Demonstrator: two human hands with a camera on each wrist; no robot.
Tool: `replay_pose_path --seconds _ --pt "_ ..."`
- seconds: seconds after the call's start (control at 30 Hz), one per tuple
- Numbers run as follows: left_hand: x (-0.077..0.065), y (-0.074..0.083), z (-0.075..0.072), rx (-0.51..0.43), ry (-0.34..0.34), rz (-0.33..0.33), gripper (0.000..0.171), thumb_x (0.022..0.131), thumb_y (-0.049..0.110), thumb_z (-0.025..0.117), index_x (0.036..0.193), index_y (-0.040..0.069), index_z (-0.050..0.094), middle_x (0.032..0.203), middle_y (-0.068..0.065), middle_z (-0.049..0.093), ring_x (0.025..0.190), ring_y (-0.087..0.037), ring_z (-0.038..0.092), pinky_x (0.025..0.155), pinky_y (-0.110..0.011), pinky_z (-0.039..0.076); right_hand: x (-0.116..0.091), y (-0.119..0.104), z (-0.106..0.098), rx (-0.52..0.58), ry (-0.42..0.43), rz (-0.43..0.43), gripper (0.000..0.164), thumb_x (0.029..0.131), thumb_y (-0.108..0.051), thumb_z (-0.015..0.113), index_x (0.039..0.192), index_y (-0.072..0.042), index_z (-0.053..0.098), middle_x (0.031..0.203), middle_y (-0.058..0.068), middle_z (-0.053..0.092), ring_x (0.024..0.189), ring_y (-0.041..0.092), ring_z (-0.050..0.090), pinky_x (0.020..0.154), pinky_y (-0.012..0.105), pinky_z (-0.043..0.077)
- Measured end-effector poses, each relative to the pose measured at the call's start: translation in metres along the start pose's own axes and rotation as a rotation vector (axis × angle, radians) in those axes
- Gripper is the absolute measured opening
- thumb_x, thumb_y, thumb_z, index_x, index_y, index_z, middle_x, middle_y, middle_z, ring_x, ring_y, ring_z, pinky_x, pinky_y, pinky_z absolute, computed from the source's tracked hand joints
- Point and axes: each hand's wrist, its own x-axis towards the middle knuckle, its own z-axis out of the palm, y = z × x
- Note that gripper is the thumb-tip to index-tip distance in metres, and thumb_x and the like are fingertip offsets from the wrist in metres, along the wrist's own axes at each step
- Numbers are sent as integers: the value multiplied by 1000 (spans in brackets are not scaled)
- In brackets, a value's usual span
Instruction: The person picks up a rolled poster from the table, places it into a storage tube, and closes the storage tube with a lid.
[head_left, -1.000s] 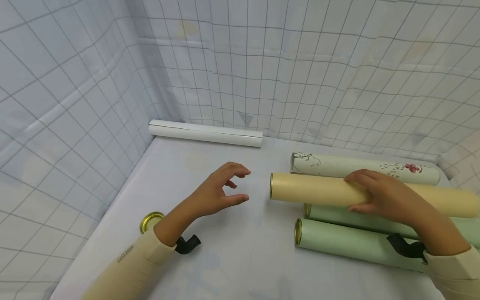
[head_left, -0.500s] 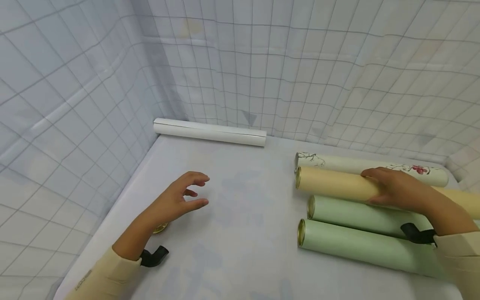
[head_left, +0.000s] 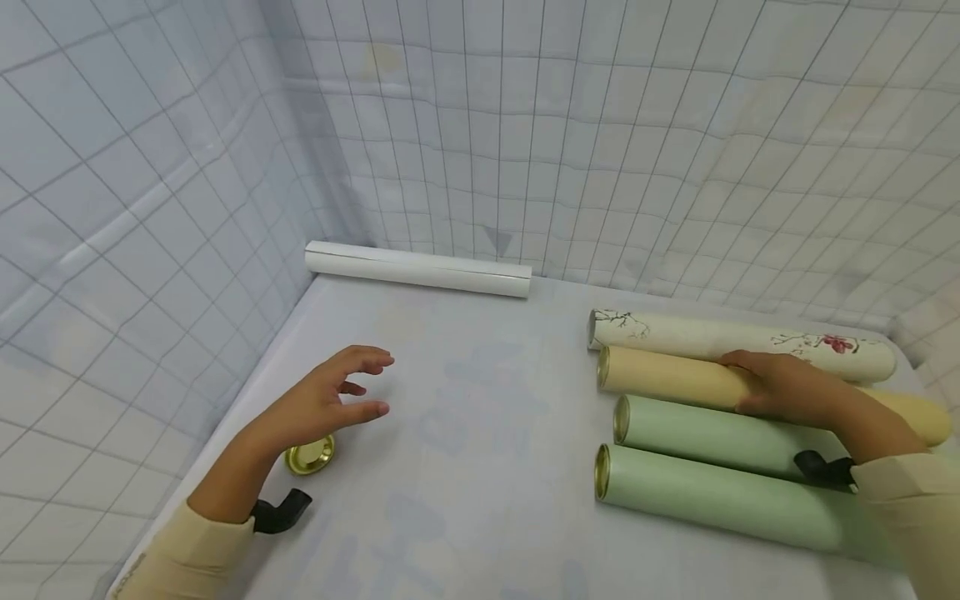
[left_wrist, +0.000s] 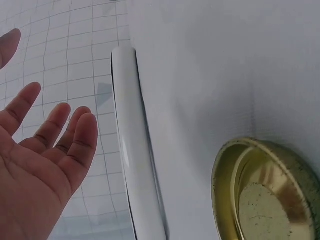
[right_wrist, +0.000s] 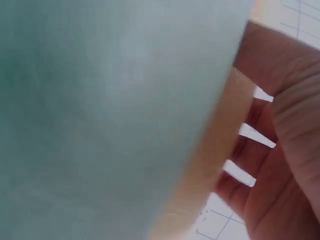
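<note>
A tan cardboard tube with a gold-rimmed end lies on the table at the right. My right hand is over its middle, gripping it between thumb and fingers; in the right wrist view the fingers curve around the tan tube, while a green tube fills most of the picture. My left hand hovers over the table's left side, fingers spread and holding nothing. Just below it sits a round gold lid, large in the left wrist view as a shallow gold lid.
Two pale green tubes lie nearer than the tan one. Behind it rests a white tube with a printed blossom branch. A plain white roll lies along the back wall. Grid-patterned cloth walls enclose the table.
The tan tube has shifted right and come down between the blossom tube and the green tubes, with my right hand on it. My left hand has drawn back left, past the gold lid.
</note>
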Motion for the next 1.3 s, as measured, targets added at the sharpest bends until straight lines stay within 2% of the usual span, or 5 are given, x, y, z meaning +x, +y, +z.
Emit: replay_pose_path --seconds 0.23,0.6,0.97,1.13,1.3 --pt "-4 -9 -9 16 -95 -138 63 88 38 77 140 22 47 142 -4 48 122 -39 53 96 -55 47 6 0 -10 94 55 23 49 92 -37 72 127 -4 62 121 16 65 115 38 58 91 56 46" --pt "5 -20 -27 58 -108 -151 61 90 33 75 141 13 48 143 -9 48 131 -34 45 100 -54 45 24 22 -19 201 -7 210 73 96 -48 63 146 0 39 149 36 30 129 57 34 94 73 33" --pt "65 -31 -58 130 -96 -238 62 92 36 73 140 5 49 145 -17 47 132 -36 46 99 -53 47 56 19 -14 130 -10 207 69 91 -41 71 137 5 47 137 39 42 123 54 41 97 66 36" --pt "101 -42 -72 362 -107 -214 61 91 32 74 137 -1 53 141 -23 48 129 -41 46 101 -56 44 65 10 -15 142 -11 248 69 90 -43 73 136 2 47 136 39 42 120 56 42 94 67 38" --pt "128 -54 -83 466 8 -261 50 94 24 70 133 -3 55 136 -26 48 127 -43 44 103 -58 39 64 12 -17 144 -24 264 68 91 -40 72 137 2 46 137 40 40 121 59 40 94 68 38"
